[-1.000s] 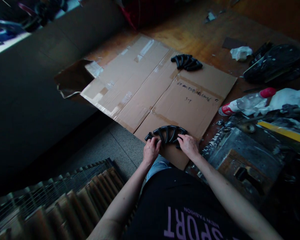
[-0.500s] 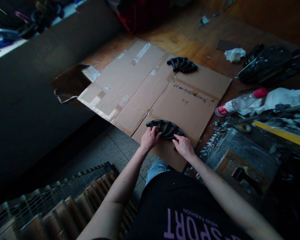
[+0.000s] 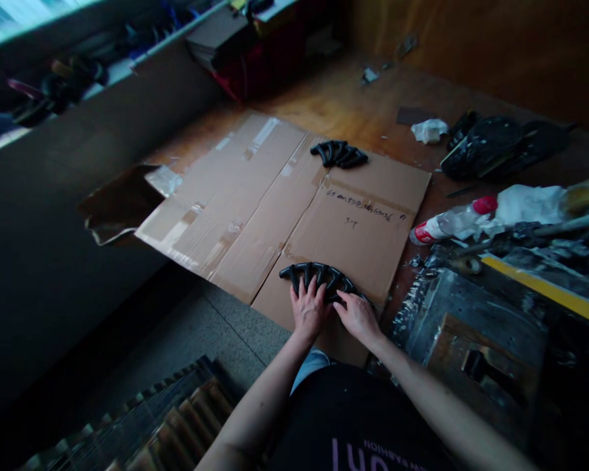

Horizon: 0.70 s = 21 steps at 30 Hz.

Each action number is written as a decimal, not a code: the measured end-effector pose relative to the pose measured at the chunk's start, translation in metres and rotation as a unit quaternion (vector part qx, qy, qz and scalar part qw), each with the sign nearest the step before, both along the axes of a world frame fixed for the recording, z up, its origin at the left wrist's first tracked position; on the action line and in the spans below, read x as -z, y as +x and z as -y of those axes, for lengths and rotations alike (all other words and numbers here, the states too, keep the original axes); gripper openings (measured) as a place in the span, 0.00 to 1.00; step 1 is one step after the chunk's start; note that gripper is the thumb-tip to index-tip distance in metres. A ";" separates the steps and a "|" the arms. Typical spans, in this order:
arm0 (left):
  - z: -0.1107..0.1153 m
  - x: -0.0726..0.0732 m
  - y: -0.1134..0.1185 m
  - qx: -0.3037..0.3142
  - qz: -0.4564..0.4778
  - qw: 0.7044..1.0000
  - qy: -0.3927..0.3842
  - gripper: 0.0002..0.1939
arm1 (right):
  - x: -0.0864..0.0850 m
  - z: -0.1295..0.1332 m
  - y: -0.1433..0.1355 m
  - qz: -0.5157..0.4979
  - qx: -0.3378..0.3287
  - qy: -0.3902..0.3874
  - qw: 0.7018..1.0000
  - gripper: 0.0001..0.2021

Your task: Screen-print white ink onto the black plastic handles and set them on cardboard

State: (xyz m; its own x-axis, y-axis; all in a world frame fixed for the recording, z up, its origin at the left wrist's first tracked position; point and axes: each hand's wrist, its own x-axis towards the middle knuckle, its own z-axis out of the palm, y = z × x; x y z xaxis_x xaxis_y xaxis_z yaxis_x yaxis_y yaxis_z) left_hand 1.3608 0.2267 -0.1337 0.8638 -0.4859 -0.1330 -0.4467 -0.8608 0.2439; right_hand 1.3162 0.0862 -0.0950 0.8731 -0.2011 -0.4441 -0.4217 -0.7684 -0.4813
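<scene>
On the near end of a flattened cardboard sheet (image 3: 358, 242) lies a fan-shaped arc of black, tube-like pieces (image 3: 319, 269). My left hand (image 3: 308, 309) rests on its inner side with fingers spread over the ribs. At the arc's right part, my right hand (image 3: 357, 317) has its thumb and bent fingers closed on a rib; the exact grip is partly hidden. A second black fan-shaped arc (image 3: 341, 154) sits farther back on the cardboard, apart from both hands. I cannot tell whether each arc is one part or several laid together.
To the right lie a plastic bottle with a red cap (image 3: 451, 221), a yellow strip (image 3: 544, 288) and a stained board with a black handle (image 3: 478, 366). Dark tools (image 3: 495, 147) lie behind. A rack of brown slats (image 3: 186, 425) stands low at left.
My left hand has gone from pinching at the near arc's left part to lying spread over its middle. My right hand has shifted inward along the arc. The camera view has tilted up.
</scene>
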 end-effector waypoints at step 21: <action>0.167 -0.016 0.311 0.037 0.060 0.997 -0.018 0.28 | 0.033 -0.039 0.032 -0.043 -0.013 -0.030 0.999 0.31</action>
